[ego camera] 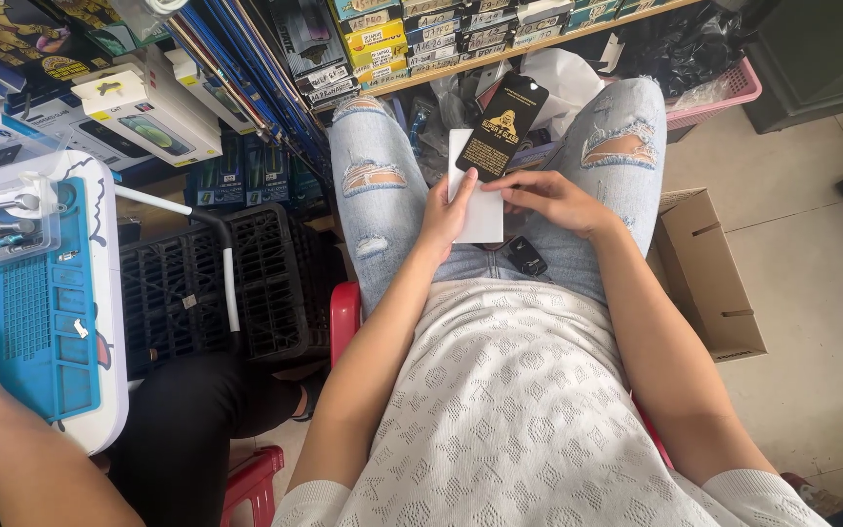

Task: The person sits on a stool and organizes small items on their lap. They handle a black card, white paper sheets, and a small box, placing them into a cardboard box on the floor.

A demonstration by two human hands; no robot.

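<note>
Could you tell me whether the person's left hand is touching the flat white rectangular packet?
Touching. The head view shows the left hand gripping the flat white rectangular packet's left edge, thumb lying across its face.

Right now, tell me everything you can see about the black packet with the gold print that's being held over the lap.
The black packet is a flat, slim sleeve, glossy-looking, with gold print and a hang-hole tab at its far end. It tilts away from the body, upper end leaning right, above the gap between the knees. Its lower end overlaps a white card lying under it. The left hand grips the card's left edge, thumb near the packet's lower corner; the right hand has its fingertips at the packet's lower end.
</note>
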